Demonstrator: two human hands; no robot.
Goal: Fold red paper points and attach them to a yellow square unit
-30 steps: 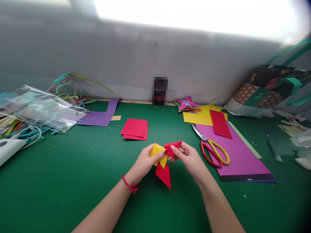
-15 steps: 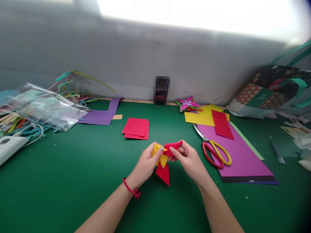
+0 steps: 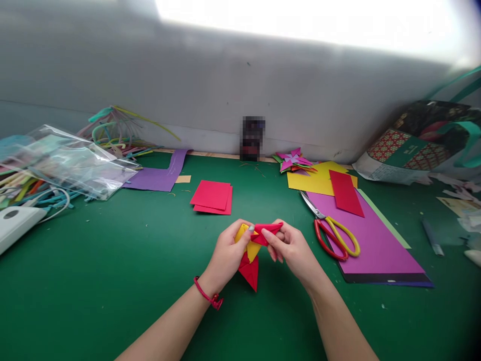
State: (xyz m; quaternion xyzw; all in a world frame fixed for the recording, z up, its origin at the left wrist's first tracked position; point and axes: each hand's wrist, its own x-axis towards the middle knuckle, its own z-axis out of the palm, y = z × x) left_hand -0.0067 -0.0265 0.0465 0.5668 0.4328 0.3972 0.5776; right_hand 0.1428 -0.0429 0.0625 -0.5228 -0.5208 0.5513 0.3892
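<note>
Between my hands is a folded paper piece made of yellow and red parts. My left hand (image 3: 233,248) pinches its yellow folded paper (image 3: 253,250), thumb on top. Fingers of my right hand (image 3: 287,243) are closed on the red folded paper (image 3: 268,230), whose left end meets the yellow part. Below the yellow part hangs another red folded point (image 3: 250,273), partly behind my left hand. Where the parts join is mostly hidden by my thumbs. Beyond my hands lie red paper squares (image 3: 211,195), one overlapping another.
Scissors (image 3: 334,233) lie on purple paper (image 3: 376,245) at right, near a red strip (image 3: 345,193) and yellow paper (image 3: 308,183). Folded paper stars (image 3: 293,160) sit by the wall. A plastic bag (image 3: 101,170) covers pipe cleaners at left; a patterned bag (image 3: 406,150) stands far right.
My right hand has tilted the red folded paper slightly, and its left end sits closer over the yellow part. The lower red point has swung a little left. The view has shifted slightly.
</note>
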